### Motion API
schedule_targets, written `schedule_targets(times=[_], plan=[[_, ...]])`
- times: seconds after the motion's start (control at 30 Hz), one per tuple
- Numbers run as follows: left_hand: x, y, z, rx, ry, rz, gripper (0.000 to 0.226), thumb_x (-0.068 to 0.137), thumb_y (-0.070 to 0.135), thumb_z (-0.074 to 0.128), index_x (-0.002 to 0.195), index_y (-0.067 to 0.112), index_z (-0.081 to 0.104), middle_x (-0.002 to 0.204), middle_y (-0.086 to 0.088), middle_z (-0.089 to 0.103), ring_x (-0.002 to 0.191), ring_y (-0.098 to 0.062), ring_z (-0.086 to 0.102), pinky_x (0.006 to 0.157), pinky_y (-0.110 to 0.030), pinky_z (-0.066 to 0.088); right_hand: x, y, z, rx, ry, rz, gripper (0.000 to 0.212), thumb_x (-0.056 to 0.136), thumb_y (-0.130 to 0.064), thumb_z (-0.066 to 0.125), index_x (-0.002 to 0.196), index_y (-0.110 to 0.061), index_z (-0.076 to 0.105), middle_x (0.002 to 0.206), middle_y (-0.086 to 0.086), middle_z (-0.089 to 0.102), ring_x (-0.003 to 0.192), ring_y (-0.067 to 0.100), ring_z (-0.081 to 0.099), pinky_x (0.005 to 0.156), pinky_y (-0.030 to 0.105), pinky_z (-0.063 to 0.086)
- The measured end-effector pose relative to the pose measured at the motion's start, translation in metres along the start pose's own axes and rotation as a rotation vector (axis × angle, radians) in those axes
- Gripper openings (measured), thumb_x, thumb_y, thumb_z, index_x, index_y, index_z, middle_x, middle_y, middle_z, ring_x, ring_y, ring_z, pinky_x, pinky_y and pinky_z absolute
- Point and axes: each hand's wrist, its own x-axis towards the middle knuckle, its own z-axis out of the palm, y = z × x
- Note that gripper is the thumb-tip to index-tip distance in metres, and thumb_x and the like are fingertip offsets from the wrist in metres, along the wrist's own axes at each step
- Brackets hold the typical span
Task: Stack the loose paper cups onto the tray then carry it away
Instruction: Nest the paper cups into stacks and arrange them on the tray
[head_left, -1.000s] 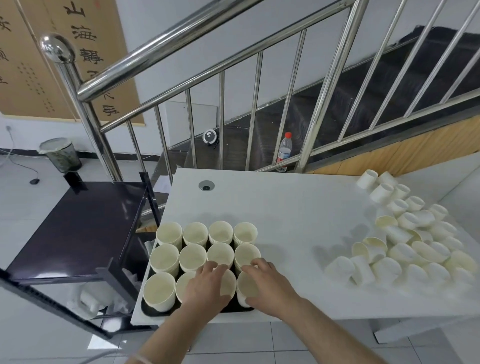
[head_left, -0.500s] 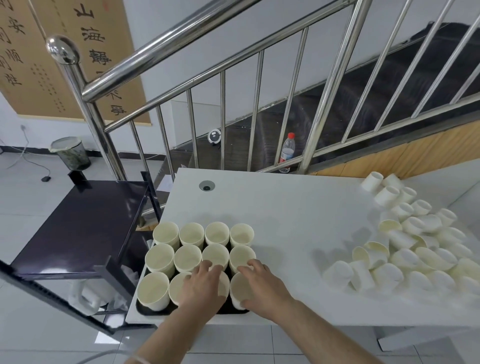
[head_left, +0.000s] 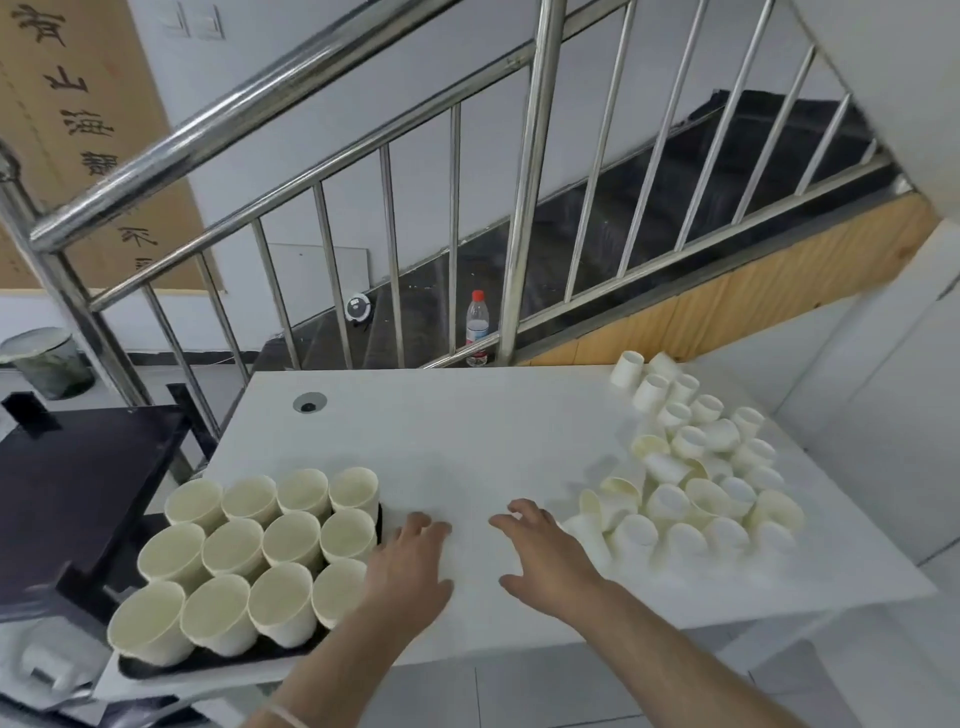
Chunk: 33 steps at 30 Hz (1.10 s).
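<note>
- Hovering over the white table (head_left: 467, 441), my left hand (head_left: 410, 566) has its fingers loosely spread and holds nothing, just right of the tray (head_left: 218, 660).
- I see my right hand (head_left: 545, 551) likewise spread and empty, palm down, fingertips near the loose cups (head_left: 691, 478).
- I count twelve upright cups (head_left: 249, 551) on the dark tray, three rows of four, at the table's near left corner.
- I see the loose cups heaped on their sides along the right edge.
- I note a water bottle (head_left: 477, 327) standing behind the steel railing (head_left: 524, 208), and a black side table (head_left: 72, 483) to the left.
</note>
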Motion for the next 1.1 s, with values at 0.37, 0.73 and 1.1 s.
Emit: schedule_targets(times=[0.37, 0.73, 1.1], plan=[[0.032, 0.07, 0.031, -0.013, -0.091, 0.054, 0.062, 0.087, 0.032, 0.056, 0.143, 0.03, 0.03, 0.143, 0.007, 0.029, 0.127, -0.016, 0.04, 0.102, -0.029, 0.036, -0.022, 0.093, 0.003, 0.025, -0.045, 0.131, 0.068, 0.088, -0.028, 0.064, 0.148, -0.025, 0.032, 0.147, -0.005, 0.029, 0.133, 0.018, 0.035, 0.096, 0.034, 0.047], [0.097, 0.051, 0.054, -0.094, -0.169, 0.04, 0.062, 0.086, 0.03, 0.058, 0.142, 0.029, 0.033, 0.144, 0.006, 0.032, 0.126, -0.016, 0.043, 0.102, -0.03, 0.039, 0.039, 0.123, 0.016, -0.01, -0.14, 0.21, 0.062, 0.092, -0.023, 0.058, 0.147, -0.024, 0.032, 0.147, -0.004, 0.032, 0.131, 0.017, 0.035, 0.092, 0.03, 0.045], [0.116, 0.069, 0.067, -0.074, -0.191, 0.063, 0.063, 0.085, 0.033, 0.059, 0.142, 0.029, 0.033, 0.143, 0.006, 0.033, 0.125, -0.016, 0.044, 0.098, -0.028, 0.039, 0.057, 0.148, 0.019, 0.028, -0.189, 0.197, 0.052, 0.095, -0.024, 0.054, 0.145, -0.023, 0.038, 0.147, -0.008, 0.035, 0.123, 0.018, 0.051, 0.091, 0.031, 0.046]])
